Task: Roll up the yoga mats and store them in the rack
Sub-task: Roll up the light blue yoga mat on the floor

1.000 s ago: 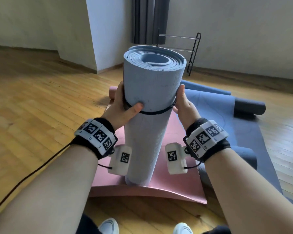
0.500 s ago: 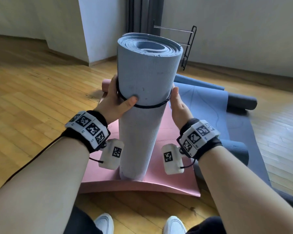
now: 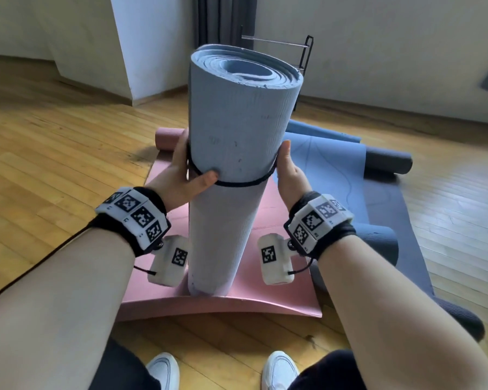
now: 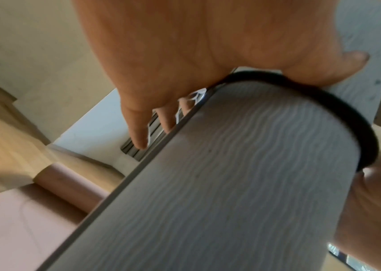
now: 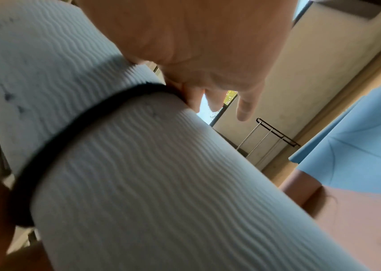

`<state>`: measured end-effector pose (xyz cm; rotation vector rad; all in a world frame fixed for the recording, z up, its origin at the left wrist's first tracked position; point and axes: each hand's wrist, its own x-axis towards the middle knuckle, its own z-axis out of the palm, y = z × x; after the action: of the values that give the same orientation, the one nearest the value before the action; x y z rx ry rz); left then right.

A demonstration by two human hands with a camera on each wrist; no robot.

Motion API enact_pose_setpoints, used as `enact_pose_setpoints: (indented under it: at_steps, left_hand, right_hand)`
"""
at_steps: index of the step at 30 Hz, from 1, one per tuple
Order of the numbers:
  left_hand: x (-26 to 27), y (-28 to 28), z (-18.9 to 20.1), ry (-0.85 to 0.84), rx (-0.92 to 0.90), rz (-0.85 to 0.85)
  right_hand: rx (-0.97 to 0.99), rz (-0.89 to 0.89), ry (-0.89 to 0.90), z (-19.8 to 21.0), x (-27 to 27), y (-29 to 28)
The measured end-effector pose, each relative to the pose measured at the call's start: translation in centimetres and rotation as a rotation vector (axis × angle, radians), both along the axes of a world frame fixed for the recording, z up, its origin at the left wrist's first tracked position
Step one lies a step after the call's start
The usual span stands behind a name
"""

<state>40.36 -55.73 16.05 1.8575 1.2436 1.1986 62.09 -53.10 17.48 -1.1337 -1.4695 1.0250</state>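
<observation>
Grey mat (image 3: pixel 237 142) rolled w/ band (image 3: pixel 237 183) on, not in rack (image 3: pixel 304 52) yet. Left hand (image 3: pixel 181 175) & right hand (image 3: pixel 289 171) wrap round it. Pink mat (image 3: pixel 271 288), blue mat (image 3: pixel 330 161) still flat.

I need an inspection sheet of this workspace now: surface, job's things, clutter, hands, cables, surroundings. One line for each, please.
Surface: wooden floor, visible part bare.
Job's things: rolled grey-blue mat upright on the flat pink mat, black band around it; blue mat and dark mat partly unrolled; rack behind, by the wall.
Clutter: nothing seen.
Hands: left hand and right hand hold the roll at the band.
Cables: black cable along the left forearm.
Surroundings: white walls, dark curtain.
</observation>
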Motion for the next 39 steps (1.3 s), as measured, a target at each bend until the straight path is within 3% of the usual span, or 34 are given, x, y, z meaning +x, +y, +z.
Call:
enact_pose_setpoints:
  at_steps: [4, 7, 11, 15, 18, 20, 23, 26, 28, 30, 32, 34, 39]
  left_hand:
    - [0.7, -0.2, 1.5, -0.012, -0.012, 0.033]
    - [1.2, -0.2, 3.0, -0.025, 0.092, -0.006]
    - [1.5, 0.0, 0.4, -0.021, 0.076, -0.052]
    - [0.4, 0.0, -2.4, 0.095, 0.013, -0.03]
    - [-0.5, 0.8, -0.9, 0.117, -0.017, 0.119]
    - [-0.6, 0.8, 0.5, 0.049, 0.049, 0.099]
    - [0.0, 0.4, 0.1, -0.025, 0.136, 0.0]
    - [0.2, -0.3, -2.7, -0.005, 0.008, -0.021]
    - [-0.3, -0.6, -3.9, 0.028, -0.085, -0.024]
    - [-1.2, -0.3, -3.1, 0.063, -0.103, 0.024]
    - [-1.3, -0.1, -1.4, 0.08, -0.024, 0.06]
    - [-0.9, 0.0, -0.1, 0.023, 0.078, 0.013]
    - [-0.3, -0.4, -3.0, -0.016, -0.001, -0.008]
  right_hand:
    - [0.036, 0.028, 0.094, 1.6, 0.2, 0.0]
    - [0.035, -0.005, 0.167, 2.3, 0.0, 0.0]
    - [-0.058, -0.056, 0.083, 0.5, -0.5, -0.9]
    - [-0.078, -0.009, -0.008, -1.2, -0.3, -0.8]
    - [-0.045, 0.01, 0.122, 1.0, -0.8, -0.9]
    - [-0.043, 0.048, 0.205, 1.6, -1.2, -0.7]
    - [-0.087, -0.037, 0.064, 0.1, -1.8, -0.8]
    - [-0.284, -0.002, -0.058, -2.3, -1.1, -0.9]
    - [-0.305, -0.003, -0.101, -2.2, -1.0, -1.0]
    - [-0.268, -0.038, -0.07, -0.7, -1.1, -1.2]
    - [-0.12, -0.034, 0.063, 0.2, -1.6, -1.0]
    - [-0.097, -0.022, 0.081, 0.4, -2.2, -0.8]
    - [-0.316, 0.02, -0.127, -1.4, -1.9, -1.5]
